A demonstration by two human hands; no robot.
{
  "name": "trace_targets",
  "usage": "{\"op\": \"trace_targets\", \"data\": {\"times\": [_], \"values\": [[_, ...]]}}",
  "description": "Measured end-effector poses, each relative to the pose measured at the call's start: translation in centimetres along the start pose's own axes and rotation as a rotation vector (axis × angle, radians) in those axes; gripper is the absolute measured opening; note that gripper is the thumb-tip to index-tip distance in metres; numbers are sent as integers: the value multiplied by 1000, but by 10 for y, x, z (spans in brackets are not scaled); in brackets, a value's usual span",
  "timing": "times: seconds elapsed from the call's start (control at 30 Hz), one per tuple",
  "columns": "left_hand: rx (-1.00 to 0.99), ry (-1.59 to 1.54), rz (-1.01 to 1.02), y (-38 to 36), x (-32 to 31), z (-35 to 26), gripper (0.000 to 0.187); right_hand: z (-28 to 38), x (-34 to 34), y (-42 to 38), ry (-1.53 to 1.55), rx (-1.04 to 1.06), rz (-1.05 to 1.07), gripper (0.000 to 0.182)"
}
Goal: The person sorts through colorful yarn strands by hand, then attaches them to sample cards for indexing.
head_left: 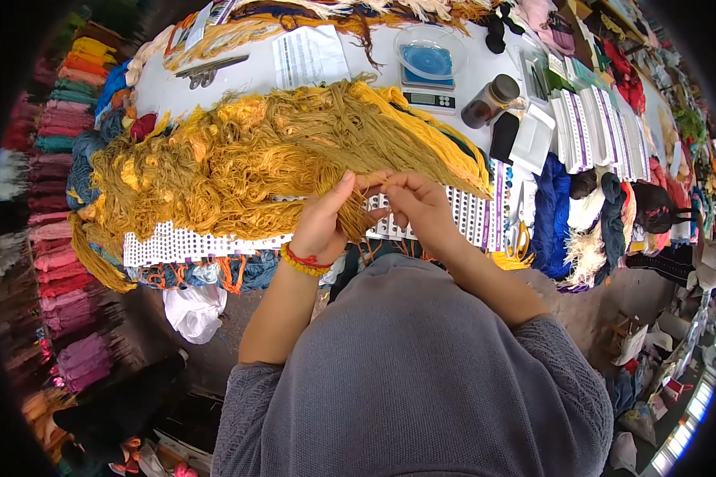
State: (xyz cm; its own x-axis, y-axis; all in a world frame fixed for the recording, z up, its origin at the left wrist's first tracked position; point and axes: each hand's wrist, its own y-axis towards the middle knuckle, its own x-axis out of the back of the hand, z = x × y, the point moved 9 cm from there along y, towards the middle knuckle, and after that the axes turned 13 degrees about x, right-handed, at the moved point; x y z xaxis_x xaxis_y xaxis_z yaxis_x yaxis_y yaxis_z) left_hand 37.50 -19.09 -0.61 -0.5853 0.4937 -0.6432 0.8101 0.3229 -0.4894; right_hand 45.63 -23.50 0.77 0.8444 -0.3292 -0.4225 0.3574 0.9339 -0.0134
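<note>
A big heap of yellow and ochre yarn (247, 151) covers the middle of the white table (239, 75). My left hand (326, 219), with a red and yellow bracelet at the wrist, grips a bundle of ochre strands (356, 216) pulled down from the heap. My right hand (418, 203) pinches a few strands of the same bundle between thumb and fingers, close beside the left. Both hands hover over a long white card with rows of holes (191, 242) at the table's front edge.
A digital scale with a clear bowl (428, 67), a brown jar (489, 99), scissors (211, 70), a printed sheet (310, 56) and white cards (601, 131) lie behind. Blue yarn skeins (553, 211) sit right; shelves of pink and red yarn (56, 254) stand left.
</note>
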Motion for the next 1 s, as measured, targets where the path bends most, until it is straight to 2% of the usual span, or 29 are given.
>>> {"op": "trace_targets", "data": {"times": [0.07,0.1,0.17,0.2,0.27,0.3,0.37,0.5,0.67,0.9,1.0], "values": [[14,-28,17,-1,-2,1,48,-26,15,-3,219,-143,-104,10],[14,-28,17,-1,-2,1,48,-28,19,-3,219,-143,-103,10],[23,-49,49,-2,-5,1,52,-32,7,-3,566,-215,-56,11],[21,-50,47,-3,-4,1,52,-32,6,-3,567,-217,-54,11],[53,-45,99,-4,-5,5,51,-29,-1,-5,381,-259,34,12],[53,-45,100,-5,-7,5,51,-24,-7,-6,380,-259,34,12],[73,-74,133,-7,-13,6,55,-12,-12,-6,125,-218,-46,12],[59,-43,140,-6,-16,7,57,-17,-15,-8,112,-203,7,11],[51,21,217,-1,-18,12,57,-29,-1,-8,-260,-125,46,7],[61,-25,185,-4,-20,12,55,-28,-1,-9,-99,-111,-4,10],[43,-52,133,-1,-12,12,45,-26,1,-10,-36,-119,-65,8]]}}
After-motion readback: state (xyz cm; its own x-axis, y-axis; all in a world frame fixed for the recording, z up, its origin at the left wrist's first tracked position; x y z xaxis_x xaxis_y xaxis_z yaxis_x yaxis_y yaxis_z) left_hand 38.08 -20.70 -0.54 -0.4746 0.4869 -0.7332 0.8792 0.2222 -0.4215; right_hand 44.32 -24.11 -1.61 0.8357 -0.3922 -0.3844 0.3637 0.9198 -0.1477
